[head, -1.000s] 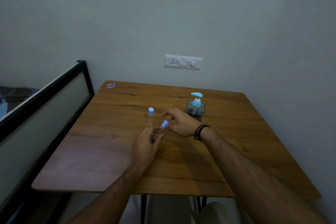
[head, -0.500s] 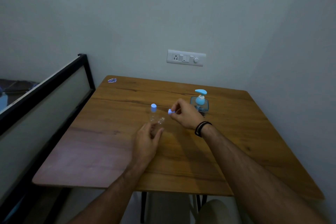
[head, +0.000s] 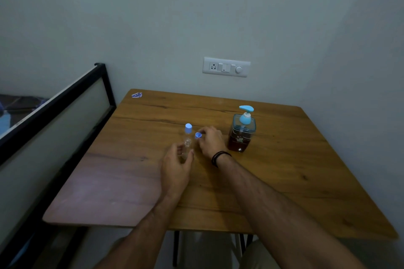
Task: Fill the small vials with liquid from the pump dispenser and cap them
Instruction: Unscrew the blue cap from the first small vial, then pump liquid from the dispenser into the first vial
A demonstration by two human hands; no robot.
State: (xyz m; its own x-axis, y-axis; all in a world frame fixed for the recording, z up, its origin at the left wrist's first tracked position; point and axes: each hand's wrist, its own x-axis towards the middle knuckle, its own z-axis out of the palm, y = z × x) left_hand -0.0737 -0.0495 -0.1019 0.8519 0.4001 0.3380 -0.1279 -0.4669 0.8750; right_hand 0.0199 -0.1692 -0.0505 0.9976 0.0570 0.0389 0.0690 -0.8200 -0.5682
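Observation:
My left hand [head: 176,167] holds a small clear vial [head: 187,145] upright on the wooden table [head: 284,170]; the vial's mouth is uncovered. My right hand [head: 211,141] pinches its blue cap [head: 198,135] just right of and above the vial's mouth. A second clear vial with a blue cap [head: 188,128] stands right behind the held one. The pump dispenser [head: 241,132], a clear square bottle with dark liquid and a light blue pump head, stands right of my right hand.
A small blue sticker [head: 137,95] lies at the table's far left corner. A white switch plate [head: 226,67] is on the wall behind. A black-framed panel [head: 54,107] runs along the table's left side. A wall closes the right side.
The blue cap came off the vial in my left hand and now sits in my right fingers beside the vial's mouth. The vial has gone from tilted to upright.

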